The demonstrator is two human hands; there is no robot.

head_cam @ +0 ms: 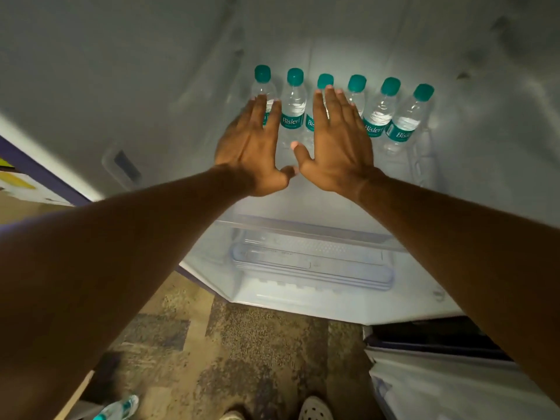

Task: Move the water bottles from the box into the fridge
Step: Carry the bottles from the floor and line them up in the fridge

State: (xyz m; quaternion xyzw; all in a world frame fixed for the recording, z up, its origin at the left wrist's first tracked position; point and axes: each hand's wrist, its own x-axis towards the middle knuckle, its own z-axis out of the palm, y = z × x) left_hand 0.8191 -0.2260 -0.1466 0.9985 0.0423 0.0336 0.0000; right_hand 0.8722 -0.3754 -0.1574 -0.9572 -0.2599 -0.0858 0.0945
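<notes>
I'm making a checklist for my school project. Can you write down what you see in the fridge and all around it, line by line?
Surface: white fridge shelf, lit from inside.
Job's things: six water bottles with teal caps stand upright in a row at the back of the shelf; one more bottle lies at the bottom left, apparently in the box.
Clutter: nothing seen.
Grippers: left hand and right hand both flat, fingers straight, in front of the row; contact cannot be told.
Cables: nothing seen.
Surroundings: clear drawer below the shelf, patterned floor, a shoe.
</notes>
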